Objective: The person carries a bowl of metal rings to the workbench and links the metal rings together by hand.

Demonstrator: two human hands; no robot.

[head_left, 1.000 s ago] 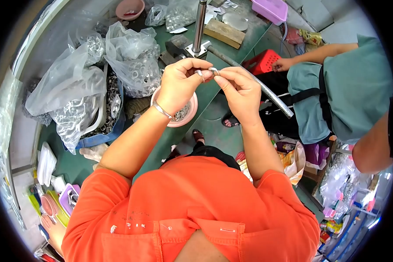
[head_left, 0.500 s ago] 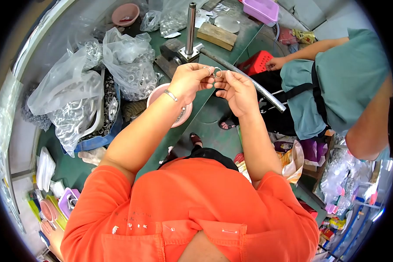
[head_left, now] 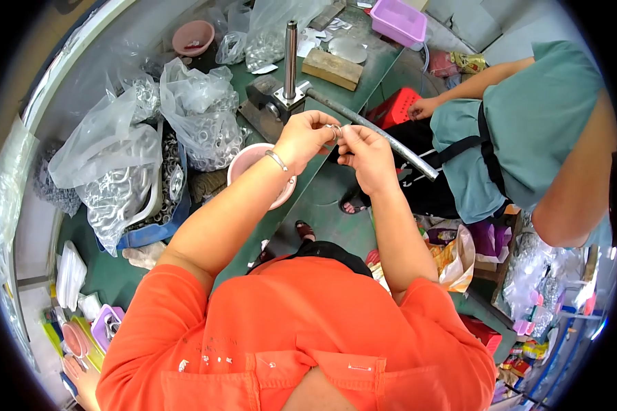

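Holding: the left hand pinched a small metal ring between thumb and fingers, and the right hand met it from the other side.
Grip: both hands were closed at the fingertips about the ring; whether the right one grasped it firmly or merely touched it could not be told.
Ring position: it was raised between the two hands, near the edge of the green bench and apart from its surface.
Work on the ring: it seemed under way, judging by the two-handed pinch; the piece was not set down, and nothing confirmed that it was finished.
Pink bowl: it stood beside the left forearm, which partly hid it, so its contents could not be counted.
Bagged pieces: a clear bag bulged with metal rings; whether these were done or left to do could not be told.
Upright post: it stood beyond the left hand, untouched.
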